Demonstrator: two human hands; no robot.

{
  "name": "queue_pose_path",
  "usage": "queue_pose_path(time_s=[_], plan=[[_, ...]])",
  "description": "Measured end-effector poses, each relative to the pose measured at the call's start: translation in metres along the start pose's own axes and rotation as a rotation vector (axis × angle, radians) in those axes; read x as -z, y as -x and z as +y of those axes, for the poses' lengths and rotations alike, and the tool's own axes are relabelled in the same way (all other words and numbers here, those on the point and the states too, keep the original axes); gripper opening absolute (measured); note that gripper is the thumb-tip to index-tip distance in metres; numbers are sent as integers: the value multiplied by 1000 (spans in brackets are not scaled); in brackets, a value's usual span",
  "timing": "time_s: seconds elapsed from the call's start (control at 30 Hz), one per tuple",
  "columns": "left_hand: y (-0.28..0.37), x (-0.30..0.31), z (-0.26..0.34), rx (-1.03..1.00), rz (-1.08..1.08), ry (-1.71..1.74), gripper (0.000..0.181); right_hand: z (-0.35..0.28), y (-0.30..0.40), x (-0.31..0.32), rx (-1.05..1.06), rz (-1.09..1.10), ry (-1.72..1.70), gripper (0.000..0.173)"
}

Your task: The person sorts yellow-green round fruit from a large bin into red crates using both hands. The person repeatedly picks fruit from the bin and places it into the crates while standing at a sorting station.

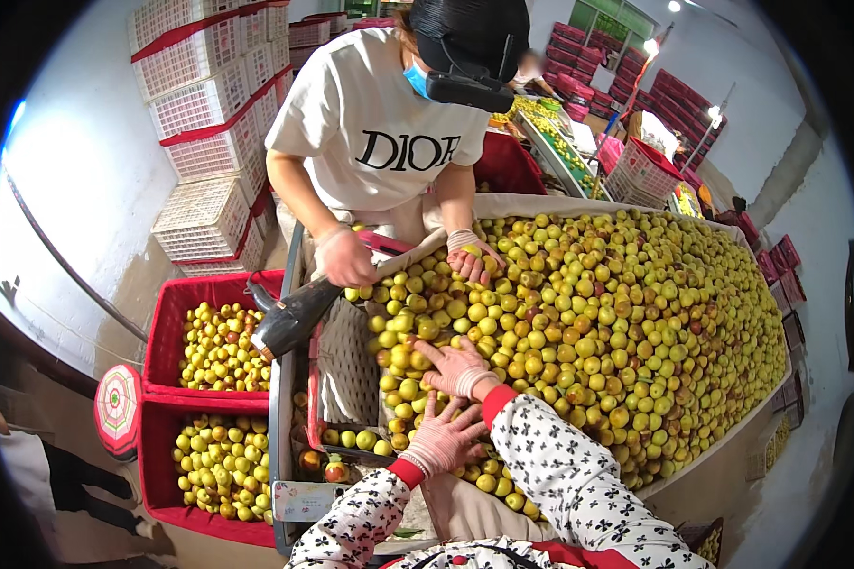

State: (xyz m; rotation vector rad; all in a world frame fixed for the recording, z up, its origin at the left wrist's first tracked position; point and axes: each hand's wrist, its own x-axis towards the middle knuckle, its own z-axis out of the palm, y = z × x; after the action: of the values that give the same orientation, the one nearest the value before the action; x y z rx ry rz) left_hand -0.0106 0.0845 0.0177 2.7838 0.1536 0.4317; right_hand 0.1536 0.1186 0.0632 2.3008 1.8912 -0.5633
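Observation:
A large heap of yellow-green jujubes (612, 320), some with brown-red patches, spreads before me on a cloth-lined sorting table. My left hand (443, 437), in a thin striped glove, rests palm down at the heap's near edge with its fingers apart. Just beyond it, my right hand (455, 366), gloved alike, reaches over the fruit with fingers spread and touching jujubes. Neither hand grips anything that I can see. Left of my hands is a red-rimmed crate (345, 363) with a grey perforated surface, and a row of jujubes along its near side.
Across the table, a co-worker's hand (475, 263) holds a jujube; their other hand (345, 257) is near a black hair dryer (295, 316). Two red-lined crates (206, 395) of jujubes stand at left, beside a round stool (117, 412). A printed card or box (309, 501) lies on the frame. Stacked crates (206, 92) line the wall.

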Motion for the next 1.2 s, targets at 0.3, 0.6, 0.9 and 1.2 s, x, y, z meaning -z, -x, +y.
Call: queue_pose_path(time_s=[0.3, 0.6, 0.9, 1.2], plan=[[-15, 9, -48, 462, 6, -23, 53, 32, 179, -8, -138, 631, 110, 46], [-39, -2, 12, 120, 3, 6, 64, 0, 249, -92, -325, 665, -111, 35], [-40, -15, -5, 313, -196, -52, 51, 5, 250, -98, -288, 740, -136, 32], [-28, 2, 30, -58, -146, 14, 64, 4, 247, -96, -320, 726, -149, 32]])
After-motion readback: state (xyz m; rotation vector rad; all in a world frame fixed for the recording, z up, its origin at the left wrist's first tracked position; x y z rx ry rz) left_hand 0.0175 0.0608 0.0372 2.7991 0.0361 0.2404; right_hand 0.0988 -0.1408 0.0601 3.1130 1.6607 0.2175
